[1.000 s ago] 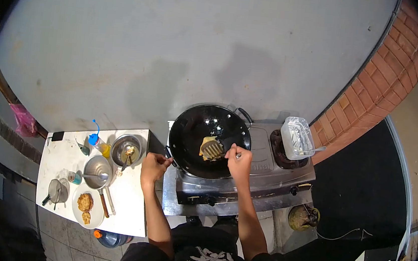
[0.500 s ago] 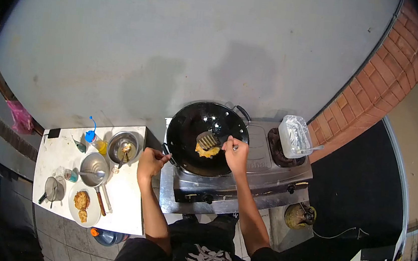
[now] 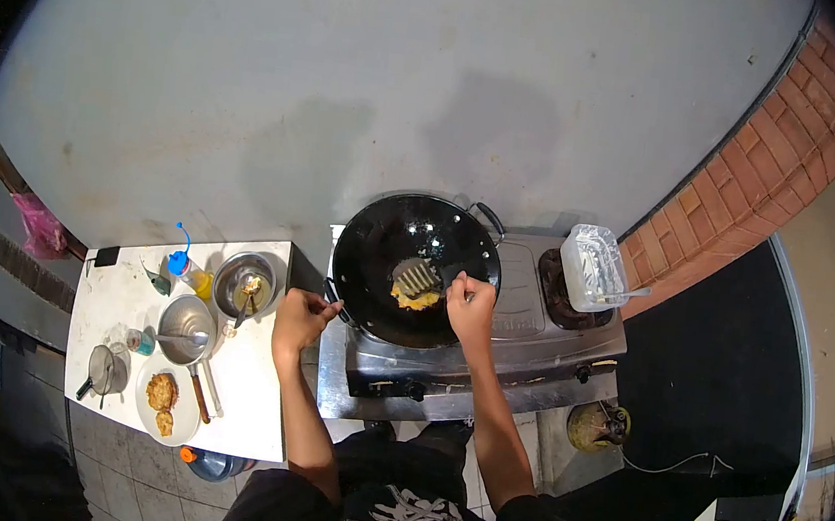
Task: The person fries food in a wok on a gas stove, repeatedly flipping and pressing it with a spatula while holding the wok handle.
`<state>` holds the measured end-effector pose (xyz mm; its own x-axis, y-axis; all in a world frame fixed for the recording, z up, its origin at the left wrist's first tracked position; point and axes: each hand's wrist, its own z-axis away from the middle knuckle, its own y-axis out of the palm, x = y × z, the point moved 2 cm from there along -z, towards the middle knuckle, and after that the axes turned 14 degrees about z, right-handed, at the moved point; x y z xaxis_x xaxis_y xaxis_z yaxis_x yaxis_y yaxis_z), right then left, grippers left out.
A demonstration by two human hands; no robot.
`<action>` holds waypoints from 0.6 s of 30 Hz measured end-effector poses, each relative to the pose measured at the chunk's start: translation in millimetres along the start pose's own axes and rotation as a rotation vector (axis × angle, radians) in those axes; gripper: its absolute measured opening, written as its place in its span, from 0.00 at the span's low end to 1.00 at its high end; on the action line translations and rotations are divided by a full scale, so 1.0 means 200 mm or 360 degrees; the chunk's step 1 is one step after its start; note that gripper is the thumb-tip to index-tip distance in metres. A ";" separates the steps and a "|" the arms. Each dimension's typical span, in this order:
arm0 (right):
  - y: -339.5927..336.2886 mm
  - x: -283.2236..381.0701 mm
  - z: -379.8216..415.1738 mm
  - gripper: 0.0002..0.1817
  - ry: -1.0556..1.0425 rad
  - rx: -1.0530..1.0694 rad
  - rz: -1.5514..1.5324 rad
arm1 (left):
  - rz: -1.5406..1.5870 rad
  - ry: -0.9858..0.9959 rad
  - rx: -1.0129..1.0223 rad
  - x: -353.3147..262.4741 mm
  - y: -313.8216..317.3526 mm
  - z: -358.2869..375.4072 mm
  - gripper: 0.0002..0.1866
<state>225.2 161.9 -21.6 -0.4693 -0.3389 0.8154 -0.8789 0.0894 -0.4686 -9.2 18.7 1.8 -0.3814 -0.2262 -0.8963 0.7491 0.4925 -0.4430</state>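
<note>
Right fingers round spatula, left fingers, grip unclear, at wok on steel stove before grey wall.

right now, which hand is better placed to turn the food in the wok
Right hand, probably: it holds the slotted spatula at the food. The left hand, without a utensil, is by the left wok handle.

Wok is looking super glossy — stove is flashing shiny metal, brickwork is looking rough and matt.
</note>
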 end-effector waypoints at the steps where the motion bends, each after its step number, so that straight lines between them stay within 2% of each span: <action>1: 0.01 -0.01 0.00 0.18 0.0005 0.0000 -0.0008 | -0.0006 -0.0043 0.0014 -0.01 0.00 0.00 0.17; 14: -0.03 0.02 -0.01 0.19 -0.0045 0.0117 -0.0077 | -0.0027 -0.0081 0.0052 -0.01 -0.01 -0.01 0.18; 18: -0.07 0.03 -0.01 0.20 -0.0058 0.0056 -0.0157 | -0.0047 -0.0094 0.0037 -0.03 -0.01 0.00 0.17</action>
<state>234.2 160.2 -8.7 -0.3767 -0.3784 0.8455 -0.9168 0.0213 -0.3989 -8.8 19.4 8.5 -0.3714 -0.2900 -0.8820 0.7507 0.4652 -0.4690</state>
